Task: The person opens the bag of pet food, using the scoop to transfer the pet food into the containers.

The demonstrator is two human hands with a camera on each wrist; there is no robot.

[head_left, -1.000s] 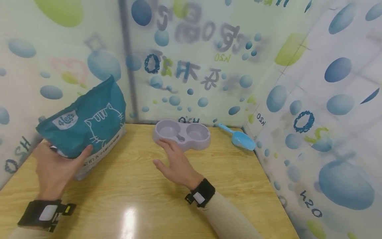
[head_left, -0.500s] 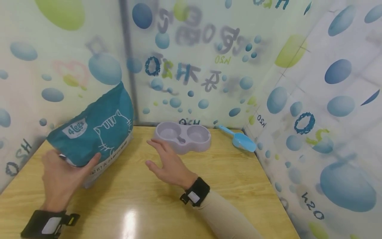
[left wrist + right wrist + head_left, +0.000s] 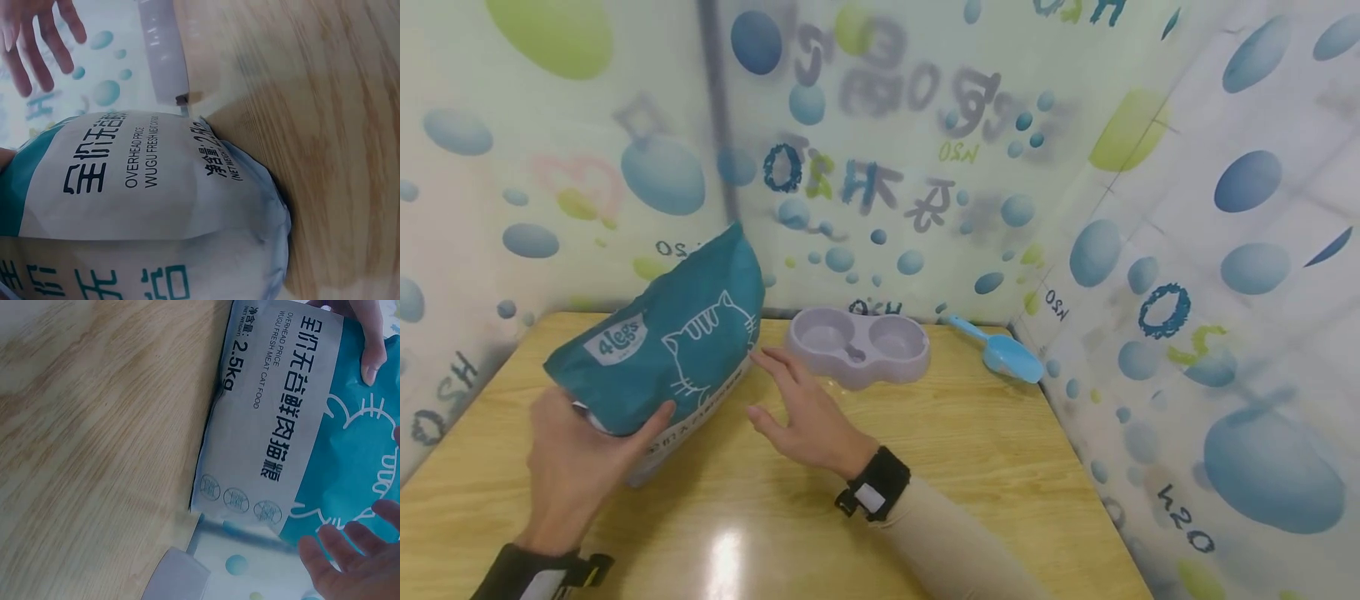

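Observation:
A teal and white bag of cat food (image 3: 707,325), printed with a white cat outline, leans at the left of the table. My left hand (image 3: 576,458) grips its near left side, thumb on the printed front. Whether the bag's bottom touches the table I cannot tell. My right hand (image 3: 808,417) hovers by the bag's right edge with fingers spread, holding nothing; the right wrist view shows its fingers (image 3: 340,550) close to the teal part. Beyond that hand sits a grey double pet bowl (image 3: 859,375), and a blue scoop (image 3: 1011,357) lies farther right.
The wooden table (image 3: 970,467) meets a patterned wall (image 3: 880,150) at the back and another patterned wall (image 3: 1180,275) at the right. The bowl and the scoop stand near the back edge.
My left hand has carried the bag to the right and a little nearer to me. My right hand has shifted left, away from the bowl and close to the bag. Bowl and scoop stay put.

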